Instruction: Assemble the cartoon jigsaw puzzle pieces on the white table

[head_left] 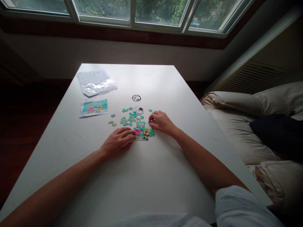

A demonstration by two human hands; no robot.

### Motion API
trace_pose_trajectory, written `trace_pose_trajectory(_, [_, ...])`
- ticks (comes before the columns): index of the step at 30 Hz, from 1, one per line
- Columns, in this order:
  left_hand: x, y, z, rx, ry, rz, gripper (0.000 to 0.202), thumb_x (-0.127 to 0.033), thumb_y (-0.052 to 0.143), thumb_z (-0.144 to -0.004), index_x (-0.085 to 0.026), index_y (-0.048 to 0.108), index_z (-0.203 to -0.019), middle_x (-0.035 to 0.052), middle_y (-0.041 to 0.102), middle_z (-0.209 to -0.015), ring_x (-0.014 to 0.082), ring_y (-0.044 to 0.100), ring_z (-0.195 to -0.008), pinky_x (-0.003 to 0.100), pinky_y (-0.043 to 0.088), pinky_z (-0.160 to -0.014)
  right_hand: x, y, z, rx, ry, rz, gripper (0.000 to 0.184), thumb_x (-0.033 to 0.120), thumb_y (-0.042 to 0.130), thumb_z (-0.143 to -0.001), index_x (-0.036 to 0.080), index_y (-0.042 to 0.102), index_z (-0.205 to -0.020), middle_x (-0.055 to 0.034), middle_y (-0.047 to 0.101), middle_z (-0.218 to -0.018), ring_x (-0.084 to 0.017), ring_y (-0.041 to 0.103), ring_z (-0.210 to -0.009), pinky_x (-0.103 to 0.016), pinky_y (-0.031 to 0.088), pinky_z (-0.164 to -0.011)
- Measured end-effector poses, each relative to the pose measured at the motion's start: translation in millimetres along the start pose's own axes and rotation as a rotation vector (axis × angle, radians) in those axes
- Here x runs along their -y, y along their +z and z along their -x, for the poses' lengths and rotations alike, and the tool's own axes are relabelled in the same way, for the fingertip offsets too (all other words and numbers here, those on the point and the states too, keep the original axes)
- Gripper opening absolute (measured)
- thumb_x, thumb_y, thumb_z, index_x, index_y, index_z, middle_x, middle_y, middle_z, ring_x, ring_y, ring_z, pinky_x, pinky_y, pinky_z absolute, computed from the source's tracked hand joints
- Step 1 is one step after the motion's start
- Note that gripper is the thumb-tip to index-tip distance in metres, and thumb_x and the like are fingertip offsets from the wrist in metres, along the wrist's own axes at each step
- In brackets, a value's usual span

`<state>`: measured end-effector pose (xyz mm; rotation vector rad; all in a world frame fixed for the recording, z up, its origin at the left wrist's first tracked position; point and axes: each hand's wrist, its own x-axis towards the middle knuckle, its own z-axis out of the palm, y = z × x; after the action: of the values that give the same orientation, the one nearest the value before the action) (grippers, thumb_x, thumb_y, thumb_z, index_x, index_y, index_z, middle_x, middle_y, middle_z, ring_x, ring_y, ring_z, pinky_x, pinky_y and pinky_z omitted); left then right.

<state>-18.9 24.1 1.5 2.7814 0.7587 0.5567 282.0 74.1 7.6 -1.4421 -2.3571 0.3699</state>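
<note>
A partly joined jigsaw puzzle [141, 133] with cartoon figures, pink on the left and yellow on the right, lies flat on the white table [151, 176]. My left hand [119, 140] rests beside it, fingers stretched out and their tips touching its left edge. Just above the puzzle's right side is my right hand [162, 122], its thumb and fingers pinched on a small puzzle piece [149, 121] with a pinkish spot, mostly hidden by the fingertips. Several loose green puzzle pieces [125, 120] are scattered behind and to the left of the joined part.
A printed reference picture [94, 108] lies at the left, with a clear plastic bag and papers [96, 82] behind it. Two round fittings, one a metal ring [138, 110], sit in the tabletop. A padded sofa [232, 126] stands at the right; windows [161, 12] are beyond.
</note>
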Motion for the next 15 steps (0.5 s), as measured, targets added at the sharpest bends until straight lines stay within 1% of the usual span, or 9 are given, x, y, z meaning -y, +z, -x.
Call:
trace_pose_trajectory(4, [-1, -0.3, 0, 0.033, 0.021, 0.008, 0.040, -0.023, 0.054, -0.095, -0.025, 0.058, -0.134, 0.0058, 0.059, -0.142, 0.0245, 0.047, -0.137, 0.045, 0.044, -0.114, 3, 2, 0, -0.032, 0.022, -0.094, 0.007, 0.020, 0.068, -0.081, 0.021, 0.064, -0.086, -0.0021, 0.066, -0.084, -0.019, 0.056, -0.084, -0.033, 0.038, -0.081])
trace_pose_trajectory(6, [-2, -0.8, 0, 0.042, 0.025, 0.011, 0.043, -0.024, 0.055, -0.094, -0.026, 0.057, -0.136, 0.0060, 0.058, -0.143, 0.0251, 0.046, -0.139, 0.045, 0.043, -0.114, 4, 2, 0, -0.040, 0.029, -0.184, 0.003, 0.021, 0.066, -0.082, 0.020, 0.064, -0.084, -0.0014, 0.066, -0.082, -0.017, 0.056, -0.078, -0.032, 0.040, -0.078])
trace_pose_trajectory(8, [-2, -1.5, 0, 0.048, 0.029, 0.011, 0.044, -0.025, 0.056, -0.093, -0.027, 0.056, -0.137, 0.0060, 0.057, -0.144, 0.0258, 0.046, -0.139, 0.046, 0.043, -0.115, 6, 3, 0, -0.042, 0.045, -0.288, 0.004, 0.024, 0.065, -0.083, 0.020, 0.066, -0.084, -0.0011, 0.067, -0.081, -0.015, 0.057, -0.073, -0.029, 0.042, -0.072])
trace_pose_trajectory(10, [-3, -2.2, 0, 0.055, 0.034, 0.010, 0.045, -0.025, 0.056, -0.093, -0.027, 0.056, -0.138, 0.0059, 0.057, -0.144, 0.0261, 0.046, -0.138, 0.046, 0.043, -0.115, 6, 5, 0, -0.053, 0.073, -0.384, 0.010, 0.029, 0.064, -0.084, 0.020, 0.067, -0.088, -0.0004, 0.068, -0.081, -0.014, 0.059, -0.072, -0.028, 0.044, -0.069])
trace_pose_trajectory(12, [-3, -2.8, 0, 0.066, 0.039, 0.008, 0.045, -0.026, 0.055, -0.094, -0.027, 0.055, -0.138, 0.0057, 0.057, -0.144, 0.0262, 0.046, -0.138, 0.047, 0.043, -0.114, 7, 7, -1, -0.056, 0.106, -0.460, 0.017, 0.032, 0.064, -0.085, 0.021, 0.069, -0.097, 0.0003, 0.070, -0.082, -0.014, 0.060, -0.072, -0.027, 0.045, -0.069])
trace_pose_trajectory(15, [-3, -3.2, 0, 0.089, 0.037, -0.001, 0.044, -0.026, 0.053, -0.095, -0.027, 0.055, -0.139, 0.0053, 0.055, -0.146, 0.0263, 0.046, -0.138, 0.047, 0.042, -0.114, 6, 11, -1, -0.035, 0.135, -0.535, 0.024, 0.032, 0.064, -0.085, 0.023, 0.071, -0.106, -0.0005, 0.074, -0.087, -0.014, 0.062, -0.074, -0.028, 0.048, -0.071])
